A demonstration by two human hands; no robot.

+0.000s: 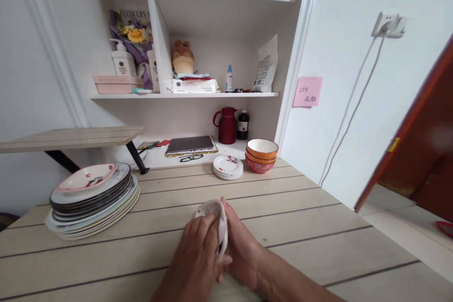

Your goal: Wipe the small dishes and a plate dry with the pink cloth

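A small white bowl (208, 206) with a faint pattern is held tilted on its side between my two hands, above the front middle of the table. My left hand (198, 250) lies over it with the fingers bent into its hollow. From the other side my right hand (244, 250) supports the bowl's outside, thumb up along the rim. A pale lilac patch shows near the left fingertips; whether it is cloth or decoration I cannot tell. Part of the bowl is hidden behind my left fingers.
On the left stands a tall stack of plates (95, 214) topped by a pink-rimmed dish (87, 178), near a raised wooden stand (71, 137). Farther back are small plates (228, 165), stacked bowls (261, 151), glasses (191, 157), a laptop (191, 144) and a red jug (227, 126).
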